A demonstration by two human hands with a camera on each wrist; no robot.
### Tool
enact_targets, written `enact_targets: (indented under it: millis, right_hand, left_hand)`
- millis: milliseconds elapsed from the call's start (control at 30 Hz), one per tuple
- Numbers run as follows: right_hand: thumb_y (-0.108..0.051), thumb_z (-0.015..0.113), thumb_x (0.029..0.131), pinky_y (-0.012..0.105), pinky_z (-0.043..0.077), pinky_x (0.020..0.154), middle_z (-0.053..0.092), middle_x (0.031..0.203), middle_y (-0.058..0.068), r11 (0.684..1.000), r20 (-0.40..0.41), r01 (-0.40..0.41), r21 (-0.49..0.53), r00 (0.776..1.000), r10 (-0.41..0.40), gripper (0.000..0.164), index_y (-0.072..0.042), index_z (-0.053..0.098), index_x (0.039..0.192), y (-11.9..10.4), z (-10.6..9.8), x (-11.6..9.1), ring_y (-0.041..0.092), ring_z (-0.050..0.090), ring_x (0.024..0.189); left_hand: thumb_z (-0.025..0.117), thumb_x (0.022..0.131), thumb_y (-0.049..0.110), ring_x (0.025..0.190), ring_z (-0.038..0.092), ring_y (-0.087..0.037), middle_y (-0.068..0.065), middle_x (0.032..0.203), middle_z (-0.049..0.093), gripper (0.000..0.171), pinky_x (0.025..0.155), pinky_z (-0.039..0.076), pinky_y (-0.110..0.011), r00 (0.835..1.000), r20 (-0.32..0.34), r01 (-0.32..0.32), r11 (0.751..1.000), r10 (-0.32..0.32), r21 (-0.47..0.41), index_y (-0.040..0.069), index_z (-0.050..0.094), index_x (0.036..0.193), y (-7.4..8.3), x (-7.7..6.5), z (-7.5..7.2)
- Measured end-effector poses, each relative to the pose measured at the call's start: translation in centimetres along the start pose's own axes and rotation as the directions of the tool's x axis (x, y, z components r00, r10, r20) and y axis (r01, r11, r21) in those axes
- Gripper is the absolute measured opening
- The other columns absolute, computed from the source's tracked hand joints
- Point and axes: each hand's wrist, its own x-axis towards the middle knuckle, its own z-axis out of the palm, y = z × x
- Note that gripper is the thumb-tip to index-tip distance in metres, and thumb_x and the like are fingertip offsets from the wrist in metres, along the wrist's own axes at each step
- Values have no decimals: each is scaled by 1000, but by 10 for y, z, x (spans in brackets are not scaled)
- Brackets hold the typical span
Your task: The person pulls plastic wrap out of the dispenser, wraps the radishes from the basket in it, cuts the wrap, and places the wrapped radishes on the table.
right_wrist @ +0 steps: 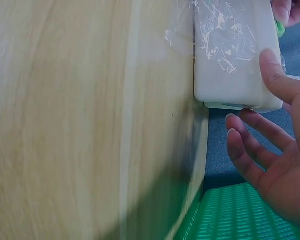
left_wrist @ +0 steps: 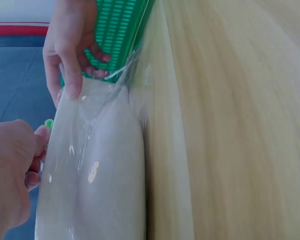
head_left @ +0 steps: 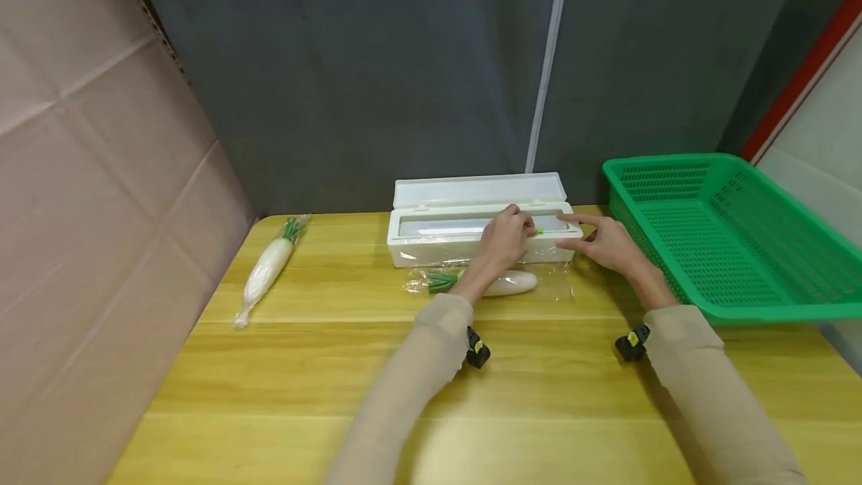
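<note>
A long white cling film dispenser stands at the table's back edge with its lid raised. At a small green slide cutter on its top, my left hand pinches with thumb and fingers. My right hand rests its thumb and a fingertip on the dispenser's right end, the other fingers loose. Clear film hangs down the front face onto the table. Just before the dispenser lies a white radish with green tops, partly under film and partly hidden by my left wrist.
Another white radish, wrapped in film with a twisted end, lies at the table's left. A green plastic basket stands on the right, close to my right forearm. A dark curtain hangs behind the table.
</note>
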Motion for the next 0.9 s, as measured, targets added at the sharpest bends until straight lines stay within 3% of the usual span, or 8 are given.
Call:
enact_targets:
  millis: [367, 900]
  right_hand:
    - [-44, 75, 91, 34, 46, 58, 54, 140, 28, 999, -19, 17, -32, 1000, -17, 64, -11, 58, 143, 6, -1, -1, 22, 60, 67]
    - [-44, 75, 91, 32, 41, 53, 52, 142, 28, 999, 8, 34, -9, 999, -34, 65, -11, 57, 144, 3, 0, 1, 21, 56, 60]
  left_hand:
    - [67, 99, 18, 80, 60, -14, -2, 95, 61, 12, 72, 52, -23, 1000, -20, 9, 999, -10, -54, 8, 75, 99, -26, -17, -18]
    - [68, 98, 20, 83, 62, -18, -5, 96, 62, 15, 71, 53, -26, 997, -58, 37, 994, -44, -105, 6, 73, 98, -64, -41, -37]
